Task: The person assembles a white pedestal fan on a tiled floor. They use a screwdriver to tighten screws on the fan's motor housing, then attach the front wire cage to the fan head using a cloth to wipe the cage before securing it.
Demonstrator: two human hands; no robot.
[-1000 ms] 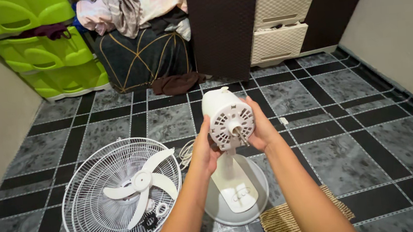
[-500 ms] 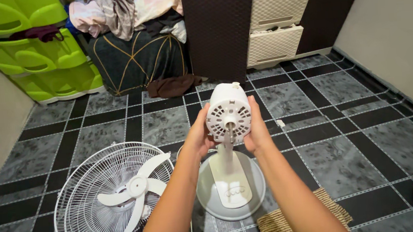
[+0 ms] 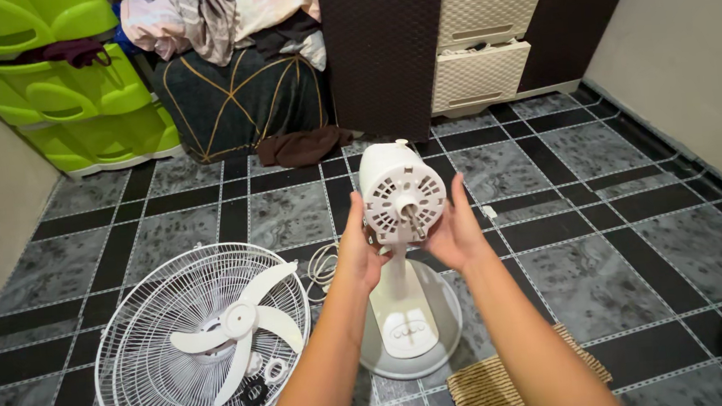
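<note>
**On the tiled floor, two hands around a bare fan motor**

At the centre of the view, both hands clasp the white motor housing (image 3: pixel 402 194) of a stripped-down stand fan. The left hand (image 3: pixel 358 245) presses its side from the left, thumb up along the vented face; the right hand (image 3: pixel 454 231) cups it from the right, fingers spread and wrapped behind. Between them the bare metal shaft (image 3: pixel 416 220) pokes out of the vented front, pointing toward the camera. The housing sits atop a short white neck (image 3: pixel 396 269), and that neck rises from a round pale base (image 3: pixel 446 326) resting flat on the dark tiled floor (image 3: pixel 556 238).

Just left of the base lies the white wire guard (image 3: pixel 158 369), flat on the tiles, with the three-bladed white propeller (image 3: pixel 237 323) resting inside it. A coil of white cord (image 3: pixel 325 265) shows between the guard and the left wrist. A small woven mat (image 3: pixel 491 392) lies by the base, under the right forearm.

Farther back: lime-green plastic drawers (image 3: pixel 82 97) on the left, a dark bag (image 3: pixel 239 100) heaped with clothes, and a brown and cream drawer cabinet (image 3: pixel 451 38) against the wall.
</note>
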